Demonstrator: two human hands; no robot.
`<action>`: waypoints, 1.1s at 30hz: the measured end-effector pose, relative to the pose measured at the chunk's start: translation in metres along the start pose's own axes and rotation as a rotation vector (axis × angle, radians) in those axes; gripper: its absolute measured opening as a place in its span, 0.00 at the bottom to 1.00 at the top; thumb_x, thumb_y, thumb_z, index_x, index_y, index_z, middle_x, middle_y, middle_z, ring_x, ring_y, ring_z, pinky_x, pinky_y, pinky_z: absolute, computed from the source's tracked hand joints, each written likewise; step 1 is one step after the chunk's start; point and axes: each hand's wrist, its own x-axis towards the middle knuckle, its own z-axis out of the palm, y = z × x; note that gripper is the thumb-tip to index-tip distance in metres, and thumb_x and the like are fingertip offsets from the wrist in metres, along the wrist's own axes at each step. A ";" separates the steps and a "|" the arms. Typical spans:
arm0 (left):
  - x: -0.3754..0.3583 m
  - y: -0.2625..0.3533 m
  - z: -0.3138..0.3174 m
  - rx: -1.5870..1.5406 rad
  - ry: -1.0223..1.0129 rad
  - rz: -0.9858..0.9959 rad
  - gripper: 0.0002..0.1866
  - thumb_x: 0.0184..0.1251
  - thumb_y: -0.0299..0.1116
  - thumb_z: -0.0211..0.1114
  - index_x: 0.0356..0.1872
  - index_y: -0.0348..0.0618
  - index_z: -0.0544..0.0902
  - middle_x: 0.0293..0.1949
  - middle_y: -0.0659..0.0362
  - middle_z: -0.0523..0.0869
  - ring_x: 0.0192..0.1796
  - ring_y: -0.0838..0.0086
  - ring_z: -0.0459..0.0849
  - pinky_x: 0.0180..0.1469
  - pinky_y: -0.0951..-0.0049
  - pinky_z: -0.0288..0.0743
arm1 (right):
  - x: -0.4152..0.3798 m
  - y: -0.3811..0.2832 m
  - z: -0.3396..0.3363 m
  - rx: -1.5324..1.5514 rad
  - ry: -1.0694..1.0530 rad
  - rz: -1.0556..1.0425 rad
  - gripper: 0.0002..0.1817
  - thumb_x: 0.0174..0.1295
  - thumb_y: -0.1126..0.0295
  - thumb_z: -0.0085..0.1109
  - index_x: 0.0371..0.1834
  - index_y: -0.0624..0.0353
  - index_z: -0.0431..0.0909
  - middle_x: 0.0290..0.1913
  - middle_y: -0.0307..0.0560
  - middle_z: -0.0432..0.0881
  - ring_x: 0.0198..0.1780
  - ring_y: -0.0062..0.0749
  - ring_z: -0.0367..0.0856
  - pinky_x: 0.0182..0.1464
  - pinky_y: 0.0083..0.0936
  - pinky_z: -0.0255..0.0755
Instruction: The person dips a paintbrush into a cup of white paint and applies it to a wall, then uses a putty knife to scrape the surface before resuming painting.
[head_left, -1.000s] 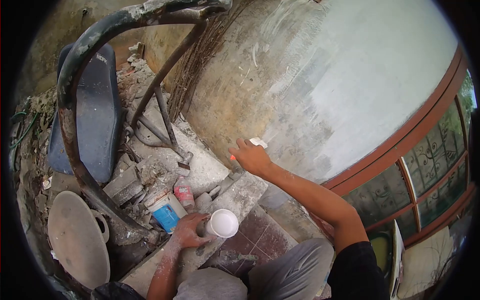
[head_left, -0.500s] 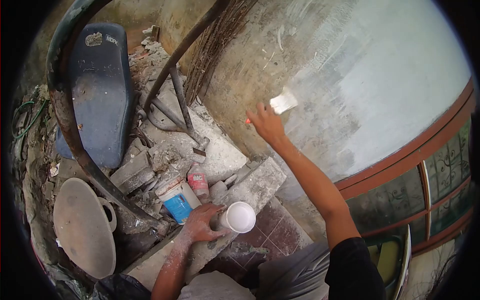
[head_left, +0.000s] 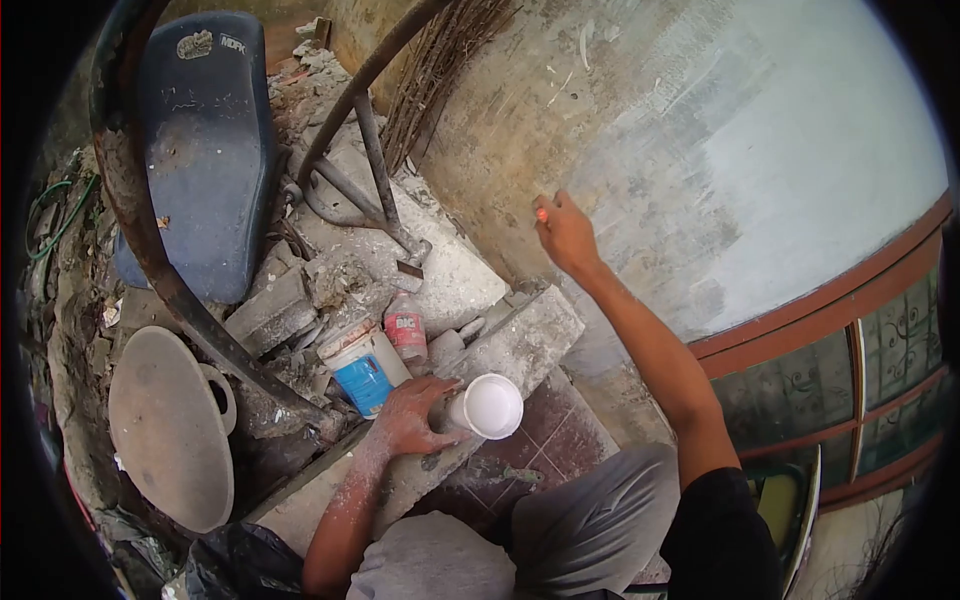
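Observation:
My left hand [head_left: 410, 418] is closed around the side of a white cup [head_left: 490, 407] with white paint inside, held over the edge of a dusty concrete ledge [head_left: 535, 330]. My right hand [head_left: 568, 238] is raised in front of the wall [head_left: 640, 190], its fingers wrapped round a paintbrush. Only the orange handle end [head_left: 542, 215] shows; the bristles are hidden behind the hand. The wall is pale grey-white toward the right and stained brown toward the left.
Beside my left hand stand a white tub with a blue label [head_left: 362, 375] and a pink-labelled bottle [head_left: 405, 325]. A rusty curved metal frame [head_left: 185, 320], a dark plastic seat [head_left: 205, 160], a round dusty lid [head_left: 170, 430] and rubble lie leftward. Brown-framed windows [head_left: 790, 400] are at right.
My right hand has shifted slightly right and turned, so the white bristles no longer show and the orange handle end points toward me. My left hand keeps hold of the cup.

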 end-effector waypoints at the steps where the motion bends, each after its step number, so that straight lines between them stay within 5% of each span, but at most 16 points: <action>1: 0.000 0.000 -0.001 0.011 0.007 0.010 0.42 0.49 0.56 0.81 0.63 0.43 0.80 0.58 0.49 0.85 0.60 0.51 0.83 0.64 0.54 0.76 | 0.009 0.000 -0.024 -0.059 0.035 -0.001 0.06 0.67 0.67 0.58 0.45 0.50 0.77 0.40 0.54 0.75 0.42 0.53 0.79 0.40 0.46 0.74; 7: 0.000 -0.001 0.002 0.032 0.008 0.017 0.42 0.49 0.57 0.81 0.63 0.43 0.80 0.58 0.49 0.85 0.60 0.51 0.83 0.64 0.54 0.76 | 0.021 -0.029 -0.106 -0.046 0.392 -0.068 0.08 0.63 0.74 0.61 0.44 0.53 0.80 0.36 0.51 0.73 0.37 0.50 0.77 0.38 0.42 0.73; 9: 0.001 -0.002 0.001 0.022 0.009 0.012 0.42 0.49 0.57 0.81 0.63 0.43 0.80 0.58 0.49 0.85 0.61 0.51 0.82 0.64 0.53 0.76 | 0.005 -0.027 -0.087 0.215 0.390 0.070 0.09 0.61 0.76 0.61 0.44 0.56 0.79 0.36 0.52 0.72 0.36 0.50 0.77 0.38 0.40 0.72; 19: -0.002 -0.006 0.002 -0.022 0.006 -0.004 0.44 0.48 0.57 0.81 0.65 0.46 0.78 0.57 0.47 0.84 0.60 0.50 0.82 0.64 0.52 0.75 | -0.090 0.017 0.087 0.367 0.017 0.191 0.11 0.60 0.78 0.61 0.46 0.60 0.77 0.42 0.59 0.73 0.45 0.59 0.77 0.47 0.45 0.72; 28: -0.005 -0.004 0.002 0.002 -0.039 -0.046 0.48 0.48 0.61 0.80 0.69 0.48 0.75 0.60 0.47 0.81 0.62 0.48 0.79 0.66 0.50 0.72 | -0.046 0.024 -0.021 0.110 0.055 -0.045 0.11 0.60 0.79 0.62 0.46 0.60 0.78 0.39 0.55 0.74 0.39 0.55 0.79 0.40 0.41 0.74; 33: -0.002 0.000 -0.002 0.023 0.024 0.007 0.45 0.49 0.58 0.79 0.66 0.44 0.77 0.55 0.45 0.84 0.58 0.48 0.82 0.63 0.51 0.75 | -0.058 0.021 -0.017 0.442 0.207 0.052 0.10 0.59 0.82 0.61 0.43 0.60 0.78 0.36 0.50 0.74 0.36 0.43 0.79 0.38 0.34 0.72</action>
